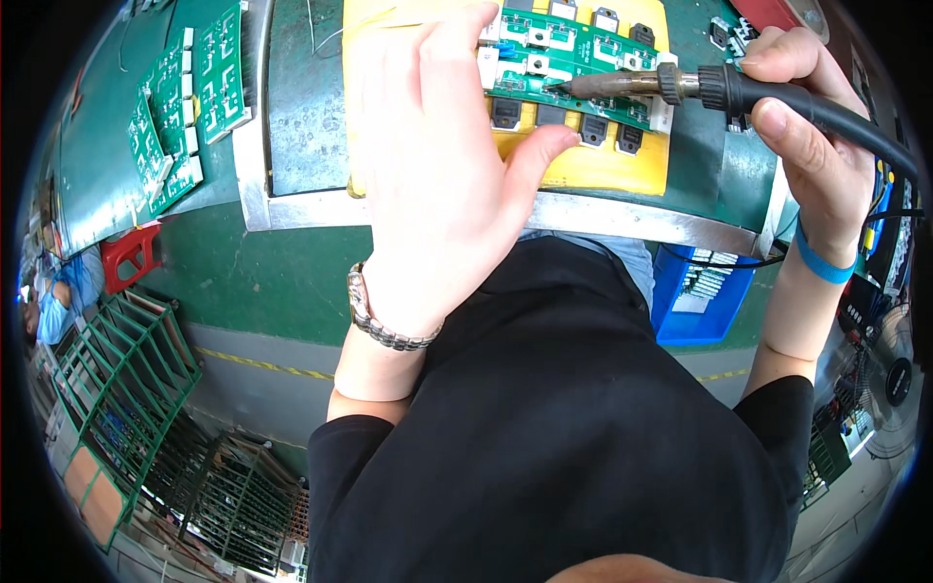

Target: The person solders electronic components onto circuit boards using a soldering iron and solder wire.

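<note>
My right hand (812,126) is closed around the black handle of a soldering iron (714,87). Its metal tip points left and meets, or sits just over, a green circuit board (573,44). Under the board is a yellow fixture (612,177), with black flat components (593,129) sticking out along the board's edges. My left hand (442,185) lies over the fixture's left part, fingers stretched forward and thumb spread apart. Its index fingertip is by the board's left end. A thin wire (321,44) runs toward that hand; the hand hides where it goes.
More green circuit boards (185,107) lie at the left of the bench. A metal rim (641,219) edges the bench. Below it stands a blue bin (695,301) with pale parts. A red stool (131,257), green racks (126,379) and another person (63,291) are at left.
</note>
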